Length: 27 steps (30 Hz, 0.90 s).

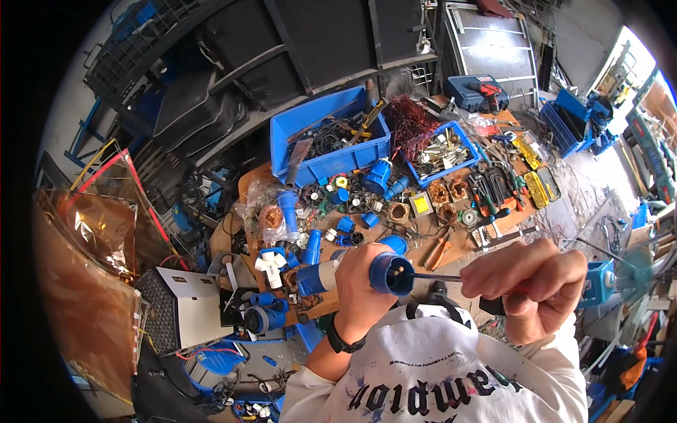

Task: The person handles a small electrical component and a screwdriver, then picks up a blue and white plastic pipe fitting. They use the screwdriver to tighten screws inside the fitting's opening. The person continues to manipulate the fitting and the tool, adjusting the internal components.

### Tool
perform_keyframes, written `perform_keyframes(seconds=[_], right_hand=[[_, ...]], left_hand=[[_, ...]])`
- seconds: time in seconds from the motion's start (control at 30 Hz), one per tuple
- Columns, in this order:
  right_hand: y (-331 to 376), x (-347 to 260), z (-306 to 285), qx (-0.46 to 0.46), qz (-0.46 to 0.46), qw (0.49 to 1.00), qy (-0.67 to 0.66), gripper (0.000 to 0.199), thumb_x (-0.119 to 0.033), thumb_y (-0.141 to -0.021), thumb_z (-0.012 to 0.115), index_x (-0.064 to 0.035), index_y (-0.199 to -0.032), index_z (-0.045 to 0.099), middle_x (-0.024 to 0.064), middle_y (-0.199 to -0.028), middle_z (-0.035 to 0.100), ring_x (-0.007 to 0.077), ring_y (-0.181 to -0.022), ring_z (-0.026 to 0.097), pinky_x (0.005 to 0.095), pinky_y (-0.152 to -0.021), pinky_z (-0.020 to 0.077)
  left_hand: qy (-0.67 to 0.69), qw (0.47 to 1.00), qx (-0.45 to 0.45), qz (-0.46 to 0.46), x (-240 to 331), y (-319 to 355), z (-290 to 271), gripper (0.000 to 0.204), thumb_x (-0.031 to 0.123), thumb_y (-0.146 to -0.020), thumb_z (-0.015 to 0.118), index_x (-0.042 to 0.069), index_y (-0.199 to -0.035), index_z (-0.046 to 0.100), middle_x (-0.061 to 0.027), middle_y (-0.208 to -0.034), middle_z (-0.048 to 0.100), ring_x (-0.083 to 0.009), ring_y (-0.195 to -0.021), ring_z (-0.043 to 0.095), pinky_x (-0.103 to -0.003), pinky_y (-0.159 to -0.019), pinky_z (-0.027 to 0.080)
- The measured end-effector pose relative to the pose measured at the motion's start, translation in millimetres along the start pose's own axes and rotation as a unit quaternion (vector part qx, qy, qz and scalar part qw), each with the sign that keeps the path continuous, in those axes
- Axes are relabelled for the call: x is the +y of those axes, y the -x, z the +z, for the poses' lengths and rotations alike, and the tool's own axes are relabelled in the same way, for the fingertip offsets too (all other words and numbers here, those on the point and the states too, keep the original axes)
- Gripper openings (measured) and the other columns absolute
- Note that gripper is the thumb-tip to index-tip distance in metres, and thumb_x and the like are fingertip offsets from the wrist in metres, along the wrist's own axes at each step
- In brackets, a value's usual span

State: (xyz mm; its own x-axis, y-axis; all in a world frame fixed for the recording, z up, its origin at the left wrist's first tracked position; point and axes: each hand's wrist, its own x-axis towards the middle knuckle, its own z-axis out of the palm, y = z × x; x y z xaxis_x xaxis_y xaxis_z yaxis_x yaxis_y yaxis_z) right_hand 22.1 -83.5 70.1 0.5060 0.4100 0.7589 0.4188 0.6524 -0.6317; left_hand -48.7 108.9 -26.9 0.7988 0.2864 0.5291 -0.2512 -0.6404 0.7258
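Note:
My left hand [361, 283], with a dark band on its wrist, is wrapped round a blue industrial plug [381, 273]. The plug's round open end faces right, and metal pins show inside it. A grey and blue rear part of it sticks out left of my fist. From the right, my right hand [529, 287] grips a screwdriver [438, 276]; its handle is mostly hidden by my fingers. The thin shaft reaches the rim of the plug's open end. Whether its tip touches a pin or screw inside, I cannot tell.
Beyond my hands, a wooden table [462, 243] carries blue plug parts, orange-handled pliers [441, 250] and several other hand tools. A large blue bin [331, 167] of tools and a smaller blue tray [446, 171] of metal pieces stand farther back. A white-topped box [190, 303] is at left.

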Motion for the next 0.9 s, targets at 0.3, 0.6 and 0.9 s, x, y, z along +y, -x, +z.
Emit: perform_keyframes(seconds=[0.3,0.6,0.9], right_hand=[[-1,1,9,-0.009,0.037,0.999,0.019,0.015,0.000,-0.092,0.065,-0.0026,-0.096,0.050,0.0223,-0.104,0.060,0.0358,-0.099,0.068,0.0455,-0.087,0.0559],[-26,-25,-6,-0.124,0.049,0.946,0.295,0.031,-0.008,-0.082,0.079,-0.0008,-0.110,0.066,0.0135,-0.098,0.065,0.0240,-0.088,0.065,0.0314,-0.069,0.0530],[-32,-23,-3,-0.136,0.094,0.961,0.223,0.030,0.004,-0.076,0.077,0.0009,-0.105,0.071,0.0158,-0.101,0.068,0.0298,-0.094,0.068,0.0412,-0.081,0.0548]], left_hand=[[0.003,1.000,-0.010,0.002,0,1,0,0.030,0.006,-0.069,0.086,0.006,-0.088,0.062,-0.0096,-0.085,0.067,-0.0268,-0.077,0.066,-0.036,-0.070,0.051],[-0.007,1.000,-0.007,-0.011,-4,2,-3,0.030,0.004,-0.070,0.085,0.005,-0.090,0.062,-0.0098,-0.084,0.066,-0.0268,-0.077,0.065,-0.034,-0.069,0.050],[0.027,0.998,-0.005,-0.053,-6,2,-1,0.029,0.009,-0.068,0.080,0.007,-0.089,0.061,-0.0109,-0.084,0.065,-0.0336,-0.079,0.063,-0.041,-0.071,0.047]])
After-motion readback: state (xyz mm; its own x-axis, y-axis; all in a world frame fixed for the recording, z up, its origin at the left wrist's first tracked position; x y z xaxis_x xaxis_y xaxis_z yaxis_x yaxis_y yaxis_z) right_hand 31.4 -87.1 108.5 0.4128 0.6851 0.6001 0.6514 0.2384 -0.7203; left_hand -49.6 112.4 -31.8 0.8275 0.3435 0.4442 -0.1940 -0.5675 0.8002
